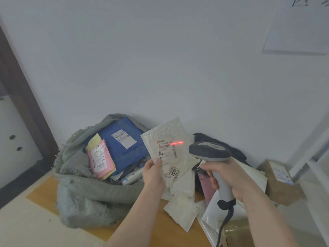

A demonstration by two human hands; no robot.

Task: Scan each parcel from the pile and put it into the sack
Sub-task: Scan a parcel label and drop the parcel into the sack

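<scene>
The left hand (153, 172) pinched a white parcel (169, 148) above the sack (85, 189); the right hand (229, 177) gripped the scanner (210, 152), its red line apparently crossing the label's edge.

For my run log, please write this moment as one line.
step: scanning | left hand: holds white parcel | right hand: grips scanner | red beam: on label | sack: open, parcels inside
</scene>
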